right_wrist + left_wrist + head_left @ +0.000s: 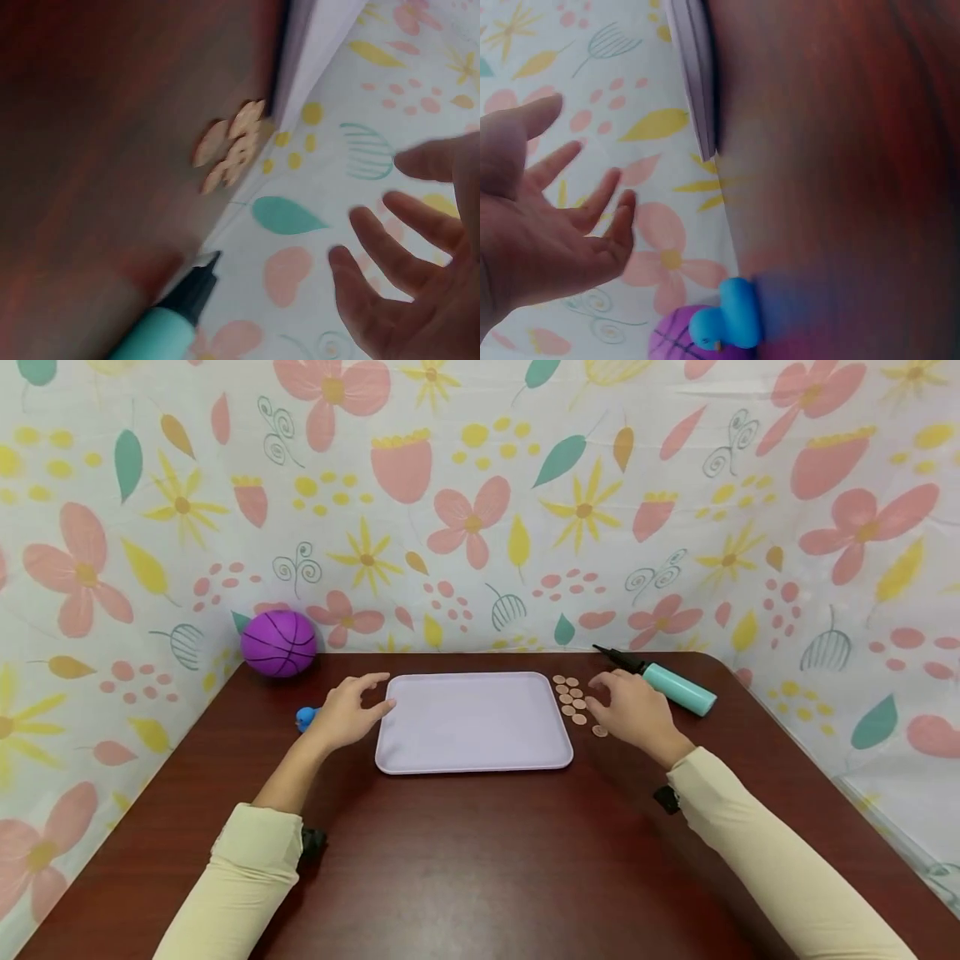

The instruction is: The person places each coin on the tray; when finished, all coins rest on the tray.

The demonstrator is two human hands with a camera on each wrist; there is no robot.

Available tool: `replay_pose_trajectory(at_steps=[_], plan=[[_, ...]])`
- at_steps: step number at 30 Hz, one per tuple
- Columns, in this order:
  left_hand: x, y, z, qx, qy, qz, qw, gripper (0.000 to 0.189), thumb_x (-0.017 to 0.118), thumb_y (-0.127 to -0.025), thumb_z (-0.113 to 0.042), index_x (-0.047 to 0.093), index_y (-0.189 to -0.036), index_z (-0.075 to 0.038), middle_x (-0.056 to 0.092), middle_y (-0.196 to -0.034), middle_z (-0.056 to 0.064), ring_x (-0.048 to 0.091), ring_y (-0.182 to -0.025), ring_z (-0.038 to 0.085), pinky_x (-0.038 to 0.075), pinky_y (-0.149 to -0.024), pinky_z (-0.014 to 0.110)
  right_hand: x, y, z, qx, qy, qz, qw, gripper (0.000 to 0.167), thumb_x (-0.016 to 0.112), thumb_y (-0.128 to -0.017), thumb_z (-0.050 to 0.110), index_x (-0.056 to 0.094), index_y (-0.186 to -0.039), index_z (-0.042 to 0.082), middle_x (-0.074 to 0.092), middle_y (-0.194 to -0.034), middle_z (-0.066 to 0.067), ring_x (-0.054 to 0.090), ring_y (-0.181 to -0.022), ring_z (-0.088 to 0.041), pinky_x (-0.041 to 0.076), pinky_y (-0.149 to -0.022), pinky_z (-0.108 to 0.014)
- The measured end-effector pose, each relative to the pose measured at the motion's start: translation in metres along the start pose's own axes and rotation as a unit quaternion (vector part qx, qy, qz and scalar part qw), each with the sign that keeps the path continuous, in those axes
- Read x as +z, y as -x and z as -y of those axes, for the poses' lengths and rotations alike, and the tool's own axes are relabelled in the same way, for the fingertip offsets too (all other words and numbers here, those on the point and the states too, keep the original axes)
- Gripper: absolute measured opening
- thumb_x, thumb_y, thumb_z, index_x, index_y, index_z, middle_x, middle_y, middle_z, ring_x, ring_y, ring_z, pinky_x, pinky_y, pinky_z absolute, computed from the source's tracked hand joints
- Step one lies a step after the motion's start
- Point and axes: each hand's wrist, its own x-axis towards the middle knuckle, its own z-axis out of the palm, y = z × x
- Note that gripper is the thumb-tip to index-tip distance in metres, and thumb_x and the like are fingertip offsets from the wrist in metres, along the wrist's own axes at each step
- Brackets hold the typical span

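Observation:
A pale lilac tray (474, 723) lies flat on the dark wooden table. My left hand (347, 712) hovers by its left edge, fingers spread and holding nothing; whether a fingertip touches the rim I cannot tell. Beside that hand is a small blue rubber duck (735, 315), partly hidden in the head view. Copper coins (567, 699), several of them, lie in a loose group along the tray's right side. Over the table just right of the coins, my right hand (633, 708) is held with relaxed, parted fingers and nothing in them.
A purple ball (279, 643) with black lines sits at the table's back left corner. At the back right lies a teal hand pump (678, 688) with a black nozzle, close behind my right hand. A flower-patterned curtain (472, 518) hangs along the table's back edge.

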Motion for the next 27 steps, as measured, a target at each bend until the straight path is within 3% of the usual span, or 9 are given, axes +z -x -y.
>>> replay_pose_trajectory(at_steps=[5,10,16,19,23,27], plan=[[-0.002,-0.004,0.007,-0.025,0.015,0.051,0.9982,0.056,0.062,-0.098,-0.030,0.046,-0.146,-0.006,0.052,-0.137,0.028,0.048,-0.126,0.046,0.040,-0.101,0.057,0.000,0.001,-0.018,0.028,-0.052,0.116,0.9914,0.033,0.068,-0.093,0.025,0.067,-0.118,0.004,0.071,-0.103,-0.011,0.065,-0.085,-0.023,0.053,-0.061,-0.040],[-0.003,-0.008,0.012,-0.038,0.014,0.113,0.9928,0.058,0.063,-0.098,-0.031,0.045,-0.146,-0.002,0.051,-0.136,0.032,0.048,-0.128,0.045,0.042,-0.102,0.056,0.003,0.002,-0.034,0.041,-0.104,0.179,0.9775,0.038,0.072,-0.091,0.025,0.066,-0.120,0.002,0.071,-0.103,-0.011,0.065,-0.090,-0.024,0.054,-0.074,-0.044],[-0.005,-0.012,0.022,-0.020,0.006,0.179,0.9836,0.067,0.067,-0.094,-0.038,0.046,-0.144,0.001,0.052,-0.135,0.031,0.047,-0.127,0.043,0.043,-0.102,0.051,0.013,-0.003,-0.047,0.042,-0.132,0.221,0.9655,0.040,0.073,-0.091,0.027,0.066,-0.121,0.000,0.068,-0.110,-0.017,0.063,-0.095,-0.028,0.053,-0.083,-0.047],[-0.004,-0.015,0.025,-0.049,0.017,0.211,0.9761,0.068,0.067,-0.094,-0.033,0.040,-0.148,0.000,0.045,-0.143,0.029,0.045,-0.127,0.041,0.048,-0.094,0.050,0.019,-0.007,-0.054,0.045,-0.136,0.238,0.9606,0.040,0.072,-0.092,0.029,0.066,-0.120,0.001,0.067,-0.110,-0.015,0.061,-0.094,-0.027,0.053,-0.082,-0.044],[-0.001,-0.020,0.027,-0.083,0.018,0.242,0.9666,0.071,0.067,-0.095,-0.029,0.035,-0.152,-0.003,0.037,-0.150,0.026,0.044,-0.123,0.036,0.053,-0.074,0.040,0.024,-0.011,-0.062,0.047,-0.139,0.244,0.9585,0.039,0.074,-0.091,0.031,0.069,-0.117,0.004,0.067,-0.107,-0.011,0.058,-0.091,-0.025,0.051,-0.079,-0.040],[0.001,-0.023,0.028,-0.085,-0.002,0.254,0.9635,0.075,0.070,-0.093,-0.027,0.031,-0.154,-0.003,0.035,-0.151,0.023,0.044,-0.118,0.035,0.052,-0.070,0.036,0.027,-0.013,-0.068,0.038,-0.148,0.248,0.9565,0.036,0.077,-0.088,0.030,0.071,-0.114,0.005,0.068,-0.105,-0.010,0.058,-0.092,-0.025,0.050,-0.080,-0.040]])
